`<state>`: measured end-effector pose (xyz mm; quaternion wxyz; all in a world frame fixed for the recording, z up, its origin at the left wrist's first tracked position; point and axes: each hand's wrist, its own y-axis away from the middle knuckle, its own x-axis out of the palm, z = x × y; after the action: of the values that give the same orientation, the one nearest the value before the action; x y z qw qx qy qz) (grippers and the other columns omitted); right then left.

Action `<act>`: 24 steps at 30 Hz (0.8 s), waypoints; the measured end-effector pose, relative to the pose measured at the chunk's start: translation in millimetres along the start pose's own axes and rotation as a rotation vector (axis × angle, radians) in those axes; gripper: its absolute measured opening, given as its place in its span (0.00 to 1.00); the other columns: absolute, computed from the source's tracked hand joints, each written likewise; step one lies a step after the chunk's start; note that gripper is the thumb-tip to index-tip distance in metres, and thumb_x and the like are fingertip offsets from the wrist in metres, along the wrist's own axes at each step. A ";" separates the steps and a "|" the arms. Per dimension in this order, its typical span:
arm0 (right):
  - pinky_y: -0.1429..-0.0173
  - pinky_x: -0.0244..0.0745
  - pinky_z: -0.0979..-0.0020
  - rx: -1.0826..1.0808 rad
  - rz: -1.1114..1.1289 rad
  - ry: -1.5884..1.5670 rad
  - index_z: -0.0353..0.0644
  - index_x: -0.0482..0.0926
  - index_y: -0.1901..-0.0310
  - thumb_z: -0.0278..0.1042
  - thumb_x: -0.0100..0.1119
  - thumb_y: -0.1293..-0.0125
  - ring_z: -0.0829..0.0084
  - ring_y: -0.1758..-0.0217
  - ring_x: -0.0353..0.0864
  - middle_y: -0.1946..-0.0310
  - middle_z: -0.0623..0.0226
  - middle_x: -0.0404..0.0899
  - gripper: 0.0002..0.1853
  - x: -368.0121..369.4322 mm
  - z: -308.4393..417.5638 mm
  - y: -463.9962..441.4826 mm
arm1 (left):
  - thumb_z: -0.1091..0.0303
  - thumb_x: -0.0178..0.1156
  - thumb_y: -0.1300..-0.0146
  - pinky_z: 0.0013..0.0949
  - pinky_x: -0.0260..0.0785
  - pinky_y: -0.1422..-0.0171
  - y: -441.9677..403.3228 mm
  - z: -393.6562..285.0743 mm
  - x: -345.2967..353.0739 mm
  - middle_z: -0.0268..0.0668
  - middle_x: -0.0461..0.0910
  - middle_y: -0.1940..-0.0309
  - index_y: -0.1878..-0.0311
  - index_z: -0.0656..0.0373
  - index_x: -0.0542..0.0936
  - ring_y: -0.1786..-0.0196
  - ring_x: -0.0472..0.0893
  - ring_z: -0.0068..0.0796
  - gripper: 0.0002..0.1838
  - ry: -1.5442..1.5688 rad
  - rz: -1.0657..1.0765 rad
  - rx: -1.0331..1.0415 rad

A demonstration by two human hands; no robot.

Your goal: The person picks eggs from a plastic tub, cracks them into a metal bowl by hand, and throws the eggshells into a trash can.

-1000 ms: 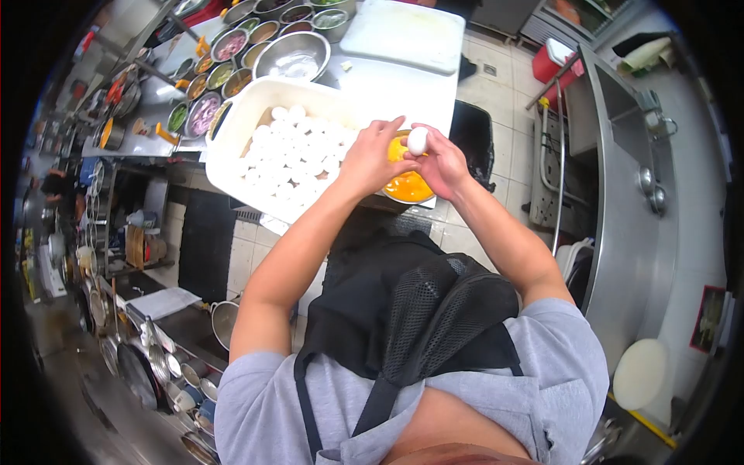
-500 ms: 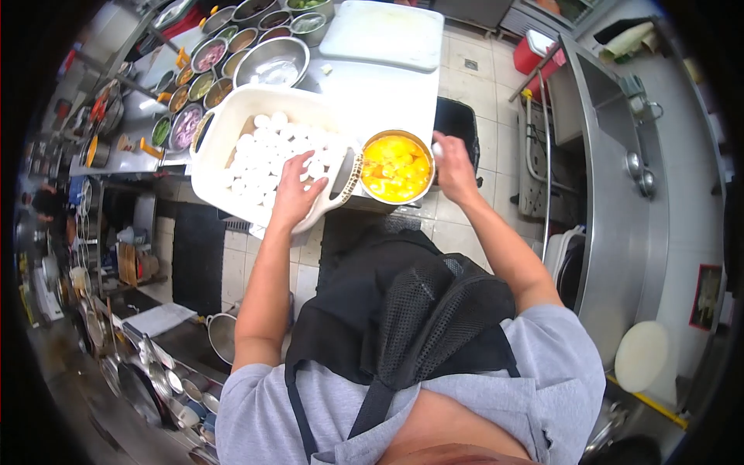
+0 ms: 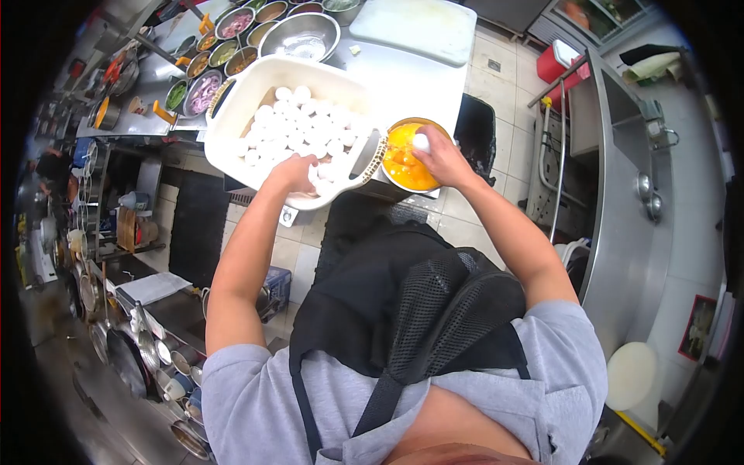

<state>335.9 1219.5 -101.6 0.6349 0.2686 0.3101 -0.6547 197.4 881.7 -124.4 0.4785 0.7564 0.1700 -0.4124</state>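
Several white eggs (image 3: pixel 298 120) lie in a white tub (image 3: pixel 232 159) with rope-wrapped handles. My left hand (image 3: pixel 293 175) reaches over the tub's near side, fingers bent among the eggs; whether it grips one is hidden. Right of the tub, a round metal container (image 3: pixel 448 133) holds orange-yellow yolks (image 3: pixel 407 155). Over its right side, my right hand (image 3: pixel 447 159) holds a white egg (image 3: pixel 421 142) between thumb and fingers.
Behind the tub are a metal bowl (image 3: pixel 301 39), a white cutting board (image 3: pixel 415 29) and bowls of chopped food (image 3: pixel 205 93). A black bin (image 3: pixel 474 132) stands right of the table (image 3: pixel 387 85). A steel sink counter (image 3: pixel 632 217) runs along the right.
My right hand has moved from beside the container to over the yolks, with the egg. My left hand has lowered to the tub's near side. The view has shifted slightly.
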 end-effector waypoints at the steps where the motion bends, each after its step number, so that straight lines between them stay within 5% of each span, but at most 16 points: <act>1: 0.35 0.71 0.54 0.023 0.030 0.007 0.37 0.69 0.41 0.36 0.61 0.28 0.46 0.39 0.78 0.45 0.45 0.79 0.20 -0.6 2.0 -2.4 | 0.63 0.79 0.54 0.45 0.74 0.37 3.5 -5.9 -0.7 0.49 0.82 0.47 0.38 0.48 0.77 0.40 0.80 0.50 0.37 -0.005 -0.013 -0.021; 12: 0.44 0.78 0.50 0.091 0.016 0.209 0.40 0.69 0.39 0.47 0.56 0.25 0.44 0.46 0.83 0.48 0.43 0.82 0.23 -27.6 25.1 -7.5 | 0.74 0.66 0.51 0.46 0.75 0.44 -8.7 11.2 3.6 0.52 0.85 0.57 0.45 0.55 0.78 0.48 0.83 0.51 0.25 0.093 -0.093 0.055; 17: 0.43 0.79 0.55 0.128 -0.170 -0.154 0.40 0.70 0.40 0.43 0.61 0.28 0.47 0.46 0.84 0.45 0.47 0.80 0.22 -60.7 7.0 -6.6 | 0.73 0.66 0.50 0.45 0.74 0.48 10.0 11.1 -34.5 0.53 0.85 0.60 0.46 0.56 0.78 0.53 0.84 0.49 0.24 0.182 -0.253 0.061; 19: 0.40 0.77 0.58 -0.028 -0.383 -0.040 0.39 0.72 0.41 0.41 0.65 0.31 0.50 0.41 0.81 0.45 0.48 0.79 0.23 -65.8 -24.7 -12.3 | 0.72 0.67 0.51 0.45 0.76 0.46 25.8 -2.8 -63.1 0.50 0.85 0.64 0.44 0.54 0.79 0.55 0.85 0.47 0.26 0.337 -0.270 -0.042; 21: 0.38 0.76 0.58 0.075 -0.386 -0.097 0.38 0.72 0.41 0.40 0.66 0.32 0.50 0.39 0.80 0.45 0.49 0.80 0.24 -77.9 -51.5 -16.3 | 0.71 0.67 0.50 0.44 0.75 0.43 27.1 -11.5 -77.9 0.50 0.84 0.61 0.43 0.54 0.80 0.53 0.84 0.45 0.26 0.369 -0.242 -0.086; 24: 0.35 0.75 0.59 0.139 -0.442 0.106 0.38 0.70 0.35 0.40 0.69 0.35 0.48 0.39 0.79 0.43 0.47 0.77 0.30 -86.3 -93.5 -15.4 | 0.66 0.69 0.47 0.43 0.74 0.38 26.6 -34.1 -89.3 0.52 0.80 0.50 0.42 0.54 0.81 0.48 0.82 0.49 0.25 0.415 -0.513 0.110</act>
<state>320.9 1346.8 -98.3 0.4389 0.2712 0.3484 -0.7825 176.7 910.6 -31.7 0.2730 0.7814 0.4261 -0.3652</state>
